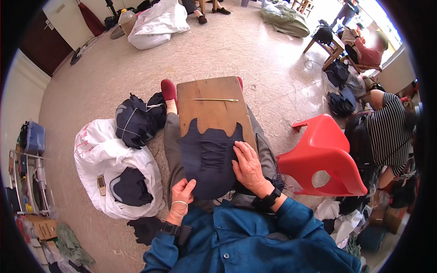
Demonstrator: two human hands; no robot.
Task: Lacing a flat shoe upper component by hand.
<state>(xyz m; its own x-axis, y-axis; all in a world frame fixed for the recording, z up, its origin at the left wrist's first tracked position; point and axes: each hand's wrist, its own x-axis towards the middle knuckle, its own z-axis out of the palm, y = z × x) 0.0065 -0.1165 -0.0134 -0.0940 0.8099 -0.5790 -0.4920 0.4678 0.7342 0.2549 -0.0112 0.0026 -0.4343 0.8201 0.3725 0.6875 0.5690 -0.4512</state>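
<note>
A dark navy knit shoe upper lies flat over the near half of a wooden board on my lap, with dark lace crossing back and forth down its middle. My left hand pinches its lower left edge between thumb and fingers; a pale band circles that wrist. On the upper's right edge, my right hand rests with fingers stretched out and lying flat. A long, thin needle-like tool lies across the far part of the board, apart from both hands.
Left of my legs are a white sack holding dark pieces and a mobile phone, and a tied dark bundle. A red plastic stool stands at right, beside a person in a striped shirt. Farther back are white bags.
</note>
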